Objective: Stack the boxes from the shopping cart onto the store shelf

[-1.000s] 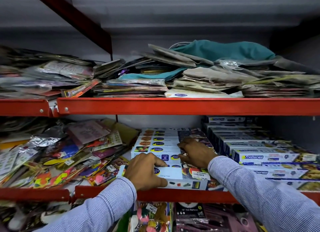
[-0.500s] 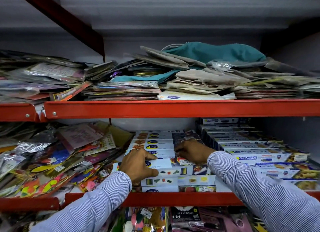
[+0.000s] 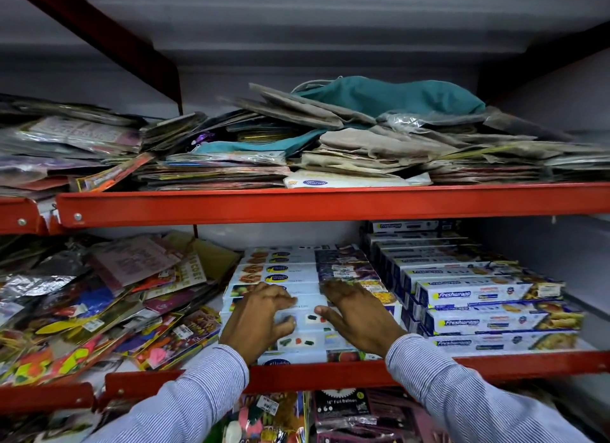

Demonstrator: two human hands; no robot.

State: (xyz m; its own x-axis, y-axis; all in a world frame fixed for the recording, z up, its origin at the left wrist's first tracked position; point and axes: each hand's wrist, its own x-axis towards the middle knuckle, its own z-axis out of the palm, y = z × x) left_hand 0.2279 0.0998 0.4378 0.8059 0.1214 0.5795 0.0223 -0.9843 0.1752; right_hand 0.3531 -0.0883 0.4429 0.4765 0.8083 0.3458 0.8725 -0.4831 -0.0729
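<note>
A stack of long white cling-film boxes (image 3: 280,271) fills the middle of the lower shelf, behind its red front rail (image 3: 330,375). My left hand (image 3: 260,317) lies on top of the frontmost boxes (image 3: 310,342), fingers slightly curled and thumb out. My right hand (image 3: 358,314) rests flat beside it on the same boxes, fingers spread. Neither hand is wrapped around a box. The shopping cart is out of view.
Blue and white Freshwrapp boxes (image 3: 478,294) are stacked in steps just right of my right hand. Colourful loose packets (image 3: 99,304) pile up on the left. The upper red shelf (image 3: 330,205) carries flat bags and cloth. Balloon packets (image 3: 340,406) hang below.
My left hand has let go of the front box's end and moved onto its top. My right hand has slid forward next to it. The front boxes now sit further in.
</note>
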